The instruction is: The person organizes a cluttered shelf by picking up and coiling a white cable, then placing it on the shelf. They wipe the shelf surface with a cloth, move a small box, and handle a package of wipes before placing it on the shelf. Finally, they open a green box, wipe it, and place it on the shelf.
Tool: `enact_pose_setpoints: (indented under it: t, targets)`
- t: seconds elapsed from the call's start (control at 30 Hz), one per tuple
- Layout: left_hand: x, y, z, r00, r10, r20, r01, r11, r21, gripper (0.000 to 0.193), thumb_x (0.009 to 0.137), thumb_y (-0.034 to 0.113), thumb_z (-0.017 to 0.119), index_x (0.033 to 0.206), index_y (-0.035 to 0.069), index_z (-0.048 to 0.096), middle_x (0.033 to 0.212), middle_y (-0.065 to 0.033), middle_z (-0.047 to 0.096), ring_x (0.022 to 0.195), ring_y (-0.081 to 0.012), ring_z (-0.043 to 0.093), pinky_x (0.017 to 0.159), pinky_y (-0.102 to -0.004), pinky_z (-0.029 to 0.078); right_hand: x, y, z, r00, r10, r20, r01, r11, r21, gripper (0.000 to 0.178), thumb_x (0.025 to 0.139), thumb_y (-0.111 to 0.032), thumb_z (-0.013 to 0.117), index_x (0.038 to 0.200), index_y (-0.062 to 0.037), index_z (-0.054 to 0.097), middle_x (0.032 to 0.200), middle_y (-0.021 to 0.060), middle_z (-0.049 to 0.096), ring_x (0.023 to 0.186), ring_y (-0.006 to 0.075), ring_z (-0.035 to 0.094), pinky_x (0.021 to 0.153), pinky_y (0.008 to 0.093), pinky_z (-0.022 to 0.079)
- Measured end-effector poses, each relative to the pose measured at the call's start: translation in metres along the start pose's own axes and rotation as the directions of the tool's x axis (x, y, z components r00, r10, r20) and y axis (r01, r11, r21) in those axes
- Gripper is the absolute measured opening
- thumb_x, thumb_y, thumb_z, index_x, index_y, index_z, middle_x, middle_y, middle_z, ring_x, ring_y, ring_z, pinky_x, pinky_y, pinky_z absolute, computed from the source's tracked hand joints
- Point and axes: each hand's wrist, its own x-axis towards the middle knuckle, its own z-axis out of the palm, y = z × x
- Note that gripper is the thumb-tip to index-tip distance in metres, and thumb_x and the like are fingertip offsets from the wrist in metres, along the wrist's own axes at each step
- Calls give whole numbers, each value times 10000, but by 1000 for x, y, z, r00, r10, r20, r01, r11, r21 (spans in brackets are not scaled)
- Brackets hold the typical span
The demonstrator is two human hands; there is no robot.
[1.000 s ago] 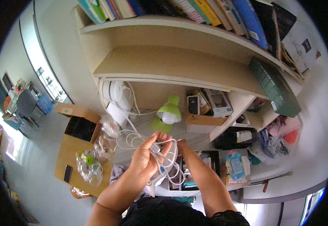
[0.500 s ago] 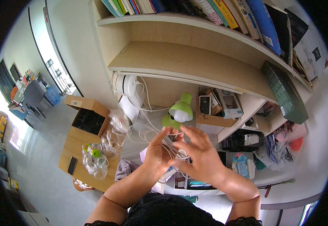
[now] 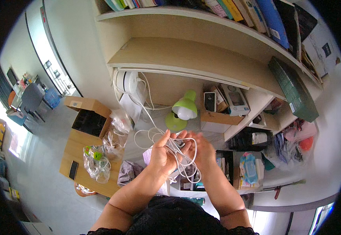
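Loops of thin white cable (image 3: 183, 166) lie bunched in my left hand (image 3: 160, 156), whose thumb and fingers curl about them. My right hand (image 3: 205, 150) is right beside the bundle, against the outer loops; its fingers are blurred, and I cannot tell whether they grip the cable. From the bundle, slack cable runs up and left toward a white round device (image 3: 130, 83) standing on the desk under the shelf. Just beyond my hands stands a green desk lamp (image 3: 186, 105) with a white bulb.
An open cardboard box (image 3: 89, 121), plastic bags (image 3: 97, 166) and a phone (image 3: 73, 170) are on the wooden table (image 3: 69, 154) to the left. Behind the lamp sits a carton of small boxes (image 3: 213, 116). Bookshelves (image 3: 162, 53) rise ahead; wipes (image 3: 250, 168) lie at right.
My right hand has swung from over the bundle to its right side, now blurred. The cable loops hang more spread out and in fuller view. My left hand still holds them.
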Motion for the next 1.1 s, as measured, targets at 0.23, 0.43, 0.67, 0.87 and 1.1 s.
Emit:
enact_pose_setpoints:
  t: [0.23,0.43,0.67,0.87,1.1]
  targets:
    - [8,29,14,1000,-3,13,-3,924,383,227,856,280,602,844,57,558,1016,-140,635,925,-268,585,796,-414,503,23,30,31,979,165,120,-181,974,134,276,977,-301,336,910,-98,509,883,96,610,827,239,609,774,395,505]
    - [6,44,22,999,32,-31,-9,836,549,169,838,182,612,829,14,623,1128,-178,609,991,-249,586,904,-412,468,26,51,58,986,100,132,-146,904,402,208,946,-237,433,867,-103,571,842,70,624,765,192,608,739,347,503]
    - [3,54,22,999,-38,4,30,846,532,186,842,206,597,881,26,625,1190,-178,570,1050,-287,548,925,-434,441,20,55,66,994,107,8,-104,935,338,216,939,-204,389,921,-49,538,810,73,586,661,165,575,594,309,515]
    - [3,54,13,999,-13,52,-12,892,452,170,841,218,591,841,51,622,1255,-189,521,1178,-313,472,907,-460,452,15,43,51,998,58,-30,-45,940,337,173,942,-149,430,944,-15,541,842,78,590,720,184,594,676,289,533]
    - [-8,66,16,998,-49,49,35,966,255,152,852,223,599,797,87,639,1175,-117,582,1184,-345,479,976,-543,381,-12,-40,-80,992,-112,-60,123,967,222,209,869,-106,600,1053,-10,574,901,81,608,787,160,594,686,281,512]
